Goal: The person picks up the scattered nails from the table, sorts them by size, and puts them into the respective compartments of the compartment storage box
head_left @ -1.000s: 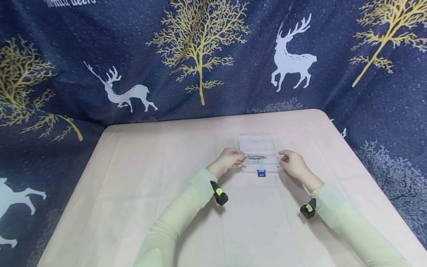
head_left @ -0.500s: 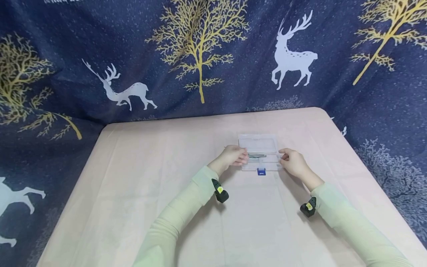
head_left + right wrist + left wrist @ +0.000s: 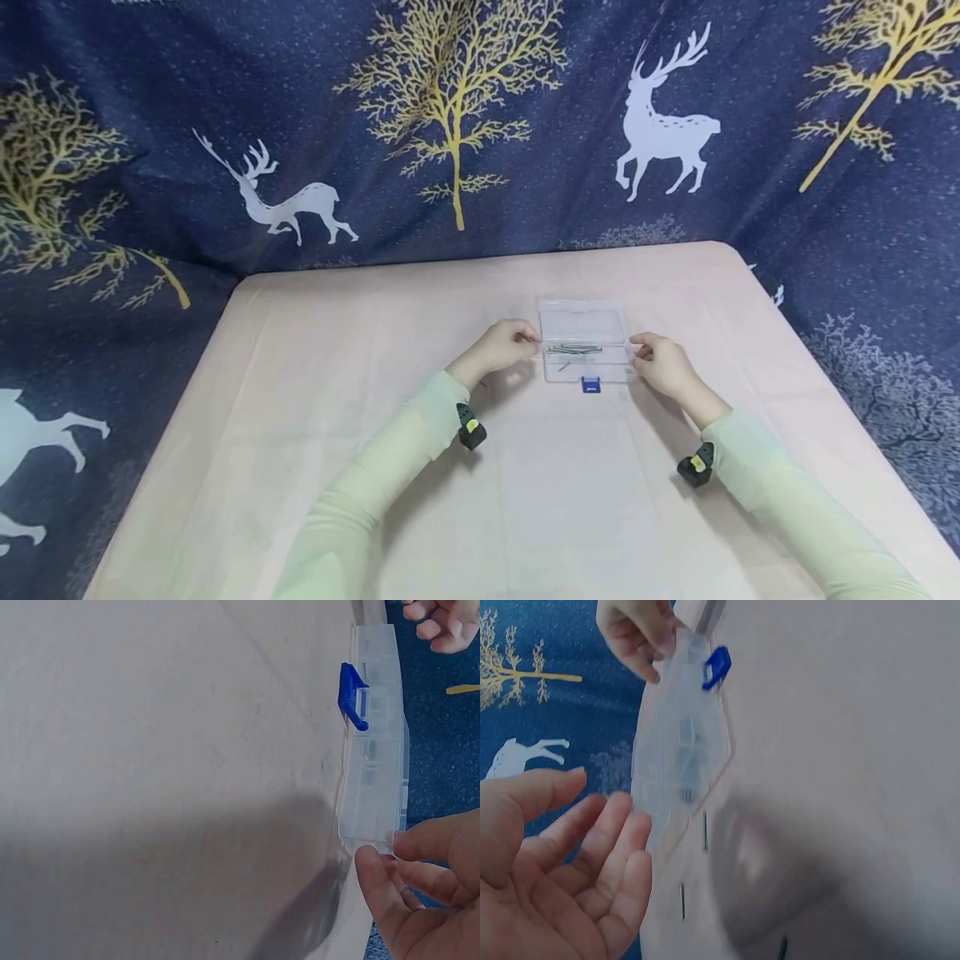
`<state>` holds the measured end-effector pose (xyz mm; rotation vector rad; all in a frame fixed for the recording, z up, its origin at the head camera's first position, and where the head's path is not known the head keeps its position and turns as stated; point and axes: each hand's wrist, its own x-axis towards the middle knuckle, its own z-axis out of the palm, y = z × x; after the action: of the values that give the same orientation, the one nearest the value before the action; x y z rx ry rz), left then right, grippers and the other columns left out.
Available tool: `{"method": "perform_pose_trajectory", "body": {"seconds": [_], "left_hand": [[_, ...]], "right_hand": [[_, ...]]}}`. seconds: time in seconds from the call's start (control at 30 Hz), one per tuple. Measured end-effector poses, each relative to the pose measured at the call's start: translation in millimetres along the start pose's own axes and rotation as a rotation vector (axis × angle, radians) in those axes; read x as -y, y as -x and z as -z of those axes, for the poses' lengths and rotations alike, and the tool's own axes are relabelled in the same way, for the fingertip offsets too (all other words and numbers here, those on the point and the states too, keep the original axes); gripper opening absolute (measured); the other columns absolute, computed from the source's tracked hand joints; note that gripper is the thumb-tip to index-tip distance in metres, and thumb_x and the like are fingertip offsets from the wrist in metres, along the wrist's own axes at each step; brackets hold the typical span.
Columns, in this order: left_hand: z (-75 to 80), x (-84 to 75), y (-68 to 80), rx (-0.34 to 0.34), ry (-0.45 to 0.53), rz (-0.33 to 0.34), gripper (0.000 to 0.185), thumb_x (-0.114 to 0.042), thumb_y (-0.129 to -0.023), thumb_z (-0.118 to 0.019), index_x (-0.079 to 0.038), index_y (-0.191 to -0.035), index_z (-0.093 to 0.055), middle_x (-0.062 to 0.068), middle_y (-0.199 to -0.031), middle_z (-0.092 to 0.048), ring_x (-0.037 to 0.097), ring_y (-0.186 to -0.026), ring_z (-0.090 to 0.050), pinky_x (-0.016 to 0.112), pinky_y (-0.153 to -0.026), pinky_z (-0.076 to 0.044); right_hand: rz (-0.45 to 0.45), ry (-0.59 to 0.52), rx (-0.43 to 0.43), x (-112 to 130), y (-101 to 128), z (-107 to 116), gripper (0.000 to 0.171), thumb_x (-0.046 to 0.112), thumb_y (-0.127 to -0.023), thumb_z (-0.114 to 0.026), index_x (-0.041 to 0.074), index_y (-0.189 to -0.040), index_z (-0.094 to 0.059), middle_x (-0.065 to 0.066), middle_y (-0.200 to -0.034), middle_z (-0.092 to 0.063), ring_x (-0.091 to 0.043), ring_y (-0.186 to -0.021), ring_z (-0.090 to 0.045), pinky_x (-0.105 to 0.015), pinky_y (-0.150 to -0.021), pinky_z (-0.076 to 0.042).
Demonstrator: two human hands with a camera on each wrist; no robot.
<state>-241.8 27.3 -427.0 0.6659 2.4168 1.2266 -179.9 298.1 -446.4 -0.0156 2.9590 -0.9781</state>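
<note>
One pink-clothed table (image 3: 300, 433) before a deer-print curtain (image 3: 225, 125) bears a clear plastic box (image 3: 585, 354), right hand (image 3: 663, 367) pinching its end, left hand (image 3: 498, 348) slack alongside; only the left-wrist view shows loose pins (image 3: 704, 831) outside it.

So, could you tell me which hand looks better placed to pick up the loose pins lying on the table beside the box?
Probably the left hand: it is open and off the clear plastic box, with loose pins just beside its fingers. The right hand pinches the box's end.
</note>
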Motion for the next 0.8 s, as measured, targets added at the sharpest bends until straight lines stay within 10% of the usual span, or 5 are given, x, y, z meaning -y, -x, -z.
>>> {"method": "perform_pose_trajectory", "body": {"seconds": [0.27, 0.8], "left_hand": [[20.2, 10.9, 12.8, 0.07, -0.053, -0.085, 0.017, -0.001, -0.084, -0.06, 0.003, -0.099, -0.065, 0.013, -0.099, -0.066, 0.021, -0.095, -0.059, 0.026, -0.089, -0.05], [38.4, 33.6, 37.0, 0.124, -0.19, -0.032, 0.015, 0.0, -0.082, -0.068, 0.004, -0.097, -0.065, 0.015, -0.098, -0.067, 0.023, -0.092, -0.063, 0.031, -0.088, -0.053]], "right_hand": [[0.005, 0.003, 0.004, -1, 0, 0, 0.039, 0.0, -0.086, -0.055, -0.016, -0.121, -0.05, -0.03, -0.096, -0.062, -0.042, -0.09, -0.062, -0.049, -0.078, -0.055], [0.002, -0.006, 0.007, -1, -1, -1, 0.039, 0.0, -0.087, -0.056, -0.016, -0.122, -0.049, -0.029, -0.096, -0.062, -0.041, -0.09, -0.062, -0.048, -0.078, -0.055]]}}
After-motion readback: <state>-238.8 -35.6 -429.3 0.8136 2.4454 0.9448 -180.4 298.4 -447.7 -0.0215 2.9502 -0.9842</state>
